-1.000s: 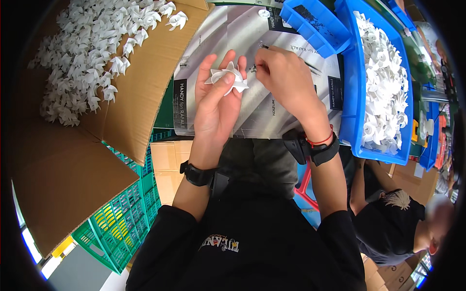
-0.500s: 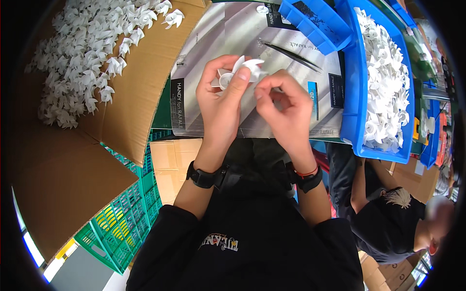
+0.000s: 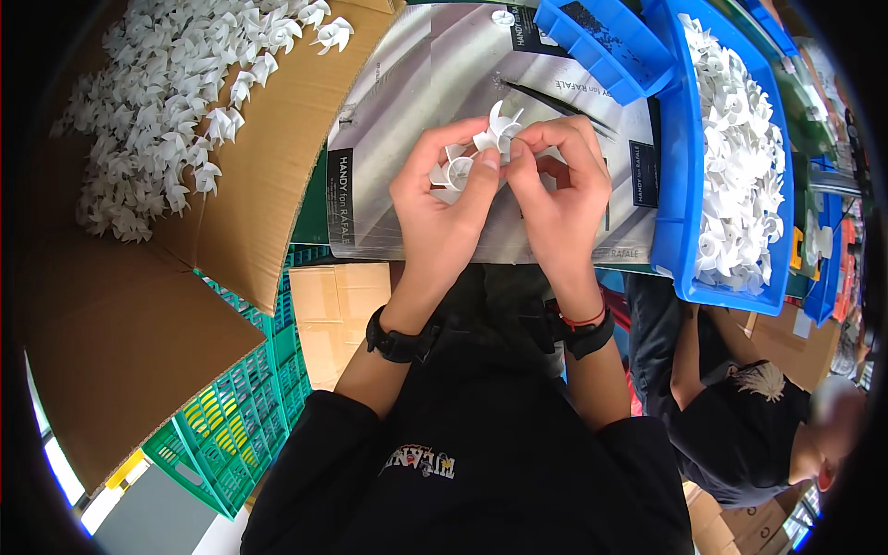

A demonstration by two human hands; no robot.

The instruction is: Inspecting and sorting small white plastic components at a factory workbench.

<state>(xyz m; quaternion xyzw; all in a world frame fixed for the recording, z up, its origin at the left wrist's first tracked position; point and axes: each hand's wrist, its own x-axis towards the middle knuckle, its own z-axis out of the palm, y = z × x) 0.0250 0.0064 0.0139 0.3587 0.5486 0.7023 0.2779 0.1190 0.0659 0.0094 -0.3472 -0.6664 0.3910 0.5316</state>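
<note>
At the middle of the head view, above a counter [image 3: 317, 208] overlaid with a printed cardboard sheet [image 3: 407, 83], a white bladed impeller [image 3: 485, 141] is held tilted, its round hub toward 7 o'clock. By the left hand [image 3: 435, 199] it is clasped, the grip closed between thumb and fingers. At its 3 o'clock side the right hand's [image 3: 564, 190] fingertips are gathered; whether anything is pinched in that grip cannot be told. From the impeller, black tweezers [image 3: 535, 93] are laid at 2 o'clock, a blue compartmented tray [image 3: 622, 85] being set beyond. At 3 o'clock a blue bin [image 3: 673, 185] is filled with white impellers [image 3: 735, 166]; at 9 o'clock more are heaped in a cardboard box [image 3: 264, 139].
</note>
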